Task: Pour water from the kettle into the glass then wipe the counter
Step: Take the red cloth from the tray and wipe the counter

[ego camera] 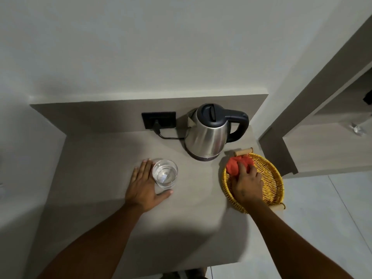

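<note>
1. The left hand [144,184] is lying flat and spread on the desk [104,158], its palm side resting against the glass [165,176] without wrapping it.
2. The glass is standing upright near the desk's middle, and it appears to be holding water already, so the pouring step is probably done.
3. The right hand [246,183] is reaching into the yellow wicker basket [271,178] at the desk's right edge, its fingers closing over the orange-red cloth [234,165] bunched at the basket's far side.
4. The kettle [209,131] is sitting on its base by the back wall, plugged into the black socket [159,122].
5. The cloth is looking soft, light and crumpled; pinching a thick fold should be lifting it cleanly.
6. The glass is likely slippery and breakable, so wiping near it is calling for care.
</note>
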